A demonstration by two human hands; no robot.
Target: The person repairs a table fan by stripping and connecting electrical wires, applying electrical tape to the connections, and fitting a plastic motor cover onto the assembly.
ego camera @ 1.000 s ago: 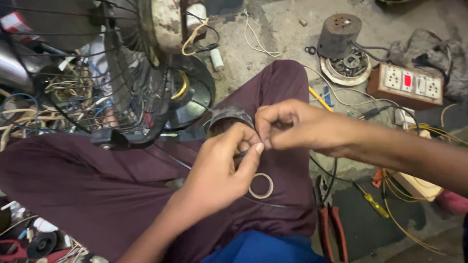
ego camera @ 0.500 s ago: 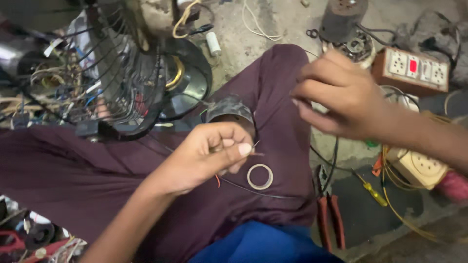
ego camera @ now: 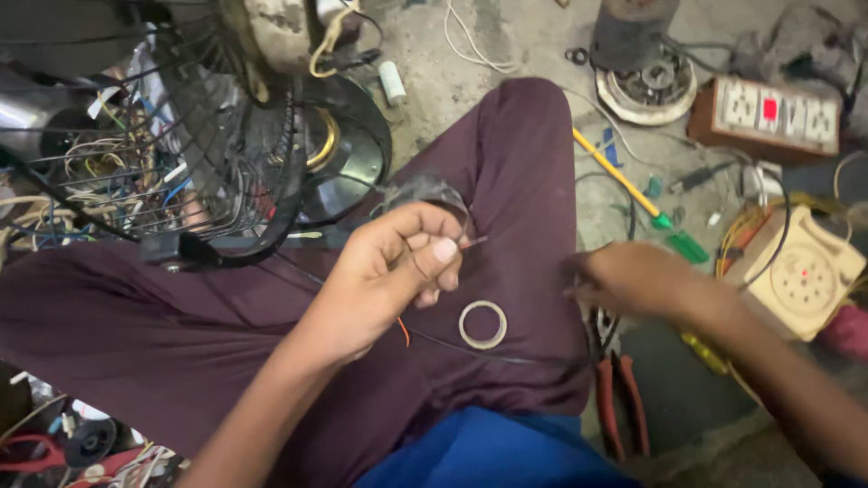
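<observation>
I see L hand mid-lap over the maroon trouser leg, fingers curled, thumb + index pinched on a thin wire end; an orange wire strand shows just under the palm. Dark ring-shaped part sits right behind the L knuckles, on the thigh, partly hidden. Small pale tape ring lies flat on the lap, just below-right of L hand, not touched. A thin black wire runs across the lap beneath the ring.

R hand is at the R edge of the lap, blurred, fingers bent; can't tell if it grips anything. Red-handled pliers on the floor just below it. Yellow/green screwdriver on the floor beside the knee. Wire fan cage at the lap's L edge, top-left. Switch/socket board top-right corner of the floor, round motor part near it.
</observation>
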